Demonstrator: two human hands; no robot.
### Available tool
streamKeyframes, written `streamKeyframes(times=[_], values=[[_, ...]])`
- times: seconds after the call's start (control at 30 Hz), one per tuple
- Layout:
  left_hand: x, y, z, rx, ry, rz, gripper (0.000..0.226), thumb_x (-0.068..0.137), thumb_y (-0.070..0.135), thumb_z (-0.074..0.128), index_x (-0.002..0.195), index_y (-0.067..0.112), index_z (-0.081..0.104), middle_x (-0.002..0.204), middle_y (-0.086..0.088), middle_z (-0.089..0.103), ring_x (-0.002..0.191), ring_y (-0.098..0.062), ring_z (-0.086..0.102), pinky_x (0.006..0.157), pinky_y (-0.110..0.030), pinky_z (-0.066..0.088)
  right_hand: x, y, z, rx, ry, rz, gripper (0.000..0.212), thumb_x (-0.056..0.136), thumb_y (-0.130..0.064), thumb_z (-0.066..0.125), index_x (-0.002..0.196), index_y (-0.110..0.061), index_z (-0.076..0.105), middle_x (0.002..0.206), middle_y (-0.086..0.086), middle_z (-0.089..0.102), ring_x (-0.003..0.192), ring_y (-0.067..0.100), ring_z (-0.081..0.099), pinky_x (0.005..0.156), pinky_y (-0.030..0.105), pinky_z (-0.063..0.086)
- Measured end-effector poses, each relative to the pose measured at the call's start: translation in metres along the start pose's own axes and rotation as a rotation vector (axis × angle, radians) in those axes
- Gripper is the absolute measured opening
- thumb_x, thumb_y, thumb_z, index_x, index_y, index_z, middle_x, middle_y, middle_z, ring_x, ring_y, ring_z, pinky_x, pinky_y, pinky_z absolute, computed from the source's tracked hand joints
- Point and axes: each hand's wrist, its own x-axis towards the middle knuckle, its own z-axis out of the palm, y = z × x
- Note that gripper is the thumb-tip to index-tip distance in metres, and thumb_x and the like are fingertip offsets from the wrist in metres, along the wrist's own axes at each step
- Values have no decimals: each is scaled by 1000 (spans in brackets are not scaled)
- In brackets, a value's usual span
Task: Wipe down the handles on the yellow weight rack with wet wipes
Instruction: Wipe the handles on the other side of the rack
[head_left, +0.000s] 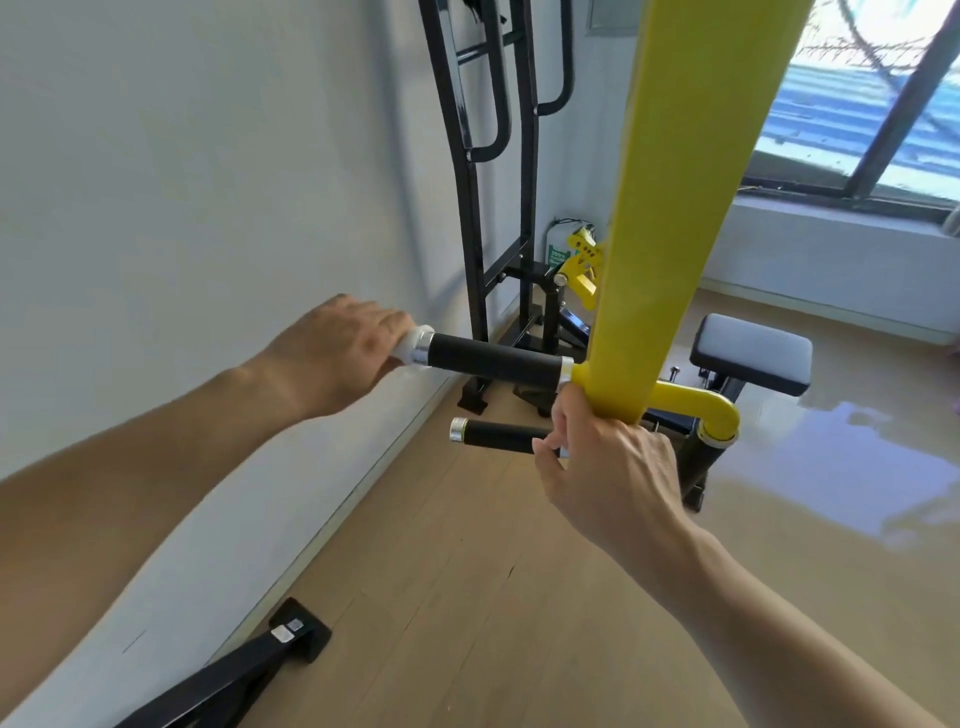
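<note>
1. bottom left: black metal foot (249, 670) of some frame lying on the wooden floor (467, 597) against the white wall (156, 156); lower end cut off by the picture edge.
2. left hand (337, 358) reaching along the wall, curled over the outer tip of the upper handle (496, 361); fingertips hidden on the far side.
3. wet wipe (410, 345) showing only as a small white patch between that hand and the handle's silver end collar; most of it buried under the palm, so shape hard to make out. grasping the wipe and pressing it on the handle's end.
4. upper handle: black foam grip, running level from the collar to the yellow post (675, 208), joined there at a second silver ring.
5. lower handle (498, 435): shorter black grip with a silver cap, just below and nearer; inner end hidden behind the right hand.
6. black rack frame (478, 171) standing upright against the wall behind; top cut off.
7. right hand (613, 467) wrapped around the bottom of the yellow post, gripping it; fingers hidden behind the post, thumb visible by the lower handle.
8. yellow post rising out of the top edge; yellow elbow (711, 410) behind it.
9. black padded seat (753, 358) further right, partly hidden by the post.
10. window (883, 104) at top right, cropped, view beyond blurred and bright.
</note>
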Motion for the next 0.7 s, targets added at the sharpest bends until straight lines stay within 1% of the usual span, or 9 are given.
streamKeyframes(times=[0.1, 0.17, 0.23, 0.3, 0.4, 0.5, 0.57, 0.63, 0.7], values=[[-19, 16, 11, -233, -41, -266, 23, 99, 39, 37, 96, 19, 48, 84, -5, 64, 70, -28, 57, 62, -35, 38, -2, -2, 2, -3, -17, -22, 23, 91, -38, 61, 92, -30, 39, 67, -13, 54, 52, 10, 54, 49, 25, 49], [-36, 38, 19, -405, -115, -457, 18, 103, 36, 37, 98, 21, 46, 85, -1, 63, 71, -22, 57, 61, -33, 37, -5, -2, 2, -14, -38, -56, 23, 91, -40, 60, 92, -33, 38, 69, -14, 56, 55, 8, 55, 49, 21, 41], [-52, 68, 29, -561, -124, -585, 17, 104, 33, 39, 105, 21, 51, 87, 1, 67, 65, -11, 56, 56, -26, 35, -10, 0, -1, -12, -65, -98, 19, 91, -41, 61, 94, -33, 44, 74, -15, 61, 58, 7, 57, 50, 18, 33], [-65, 100, 35, -793, -44, -718, 17, 102, 33, 45, 104, 20, 57, 83, 2, 69, 59, -8, 58, 56, -24, 41, -14, 2, -7, -1, -95, -136, 18, 90, -42, 62, 95, -34, 47, 79, -15, 67, 61, 8, 60, 50, 18, 32], [-83, 156, 34, -1166, 109, -963, 19, 99, 32, 53, 107, 21, 66, 86, 0, 73, 75, -10, 70, 73, -31, 57, -27, 10, -17, -2, -167, -215, 17, 89, -44, 63, 101, -36, 52, 89, -17, 71, 65, 9, 61, 53, 22, 31], [-98, 218, 28, -1421, 257, -1224, 14, 96, 23, 61, 107, 17, 68, 90, -6, 75, 75, -16, 71, 79, -38, 56, -42, 18, -25, 33, -253, -338, 21, 89, -44, 63, 106, -34, 58, 94, -17, 72, 71, 12, 60, 57, 26, 35], [-114, 255, 19, -1523, 346, -1321, 14, 93, 22, 66, 106, 18, 70, 89, -4, 74, 75, -15, 69, 75, -35, 55, -54, 21, -29, 50, -346, -399, 24, 89, -44, 62, 109, -32, 59, 100, -12, 73, 91, 20, 61, 67, 31, 43], [-134, 292, 9, -1546, 426, -1411, 20, 90, 24, 70, 110, 17, 71, 88, -3, 75, 75, -15, 70, 73, -32, 55, -66, 21, -33, 49, -462, -414, 27, 92, -47, 59, 115, -32, 58, 108, -8, 71, 108, 24, 56, 84, 36, 44], [-156, 325, 1, -1508, 501, -1528, 21, 88, 25, 73, 108, 18, 71, 89, -5, 76, 74, -15, 71, 74, -34, 56, -80, 17, -33, 160, -554, -434, 30, 93, -50, 61, 116, -31, 61, 110, -13, 68, 110, 19, 58, 90, 35, 42]])
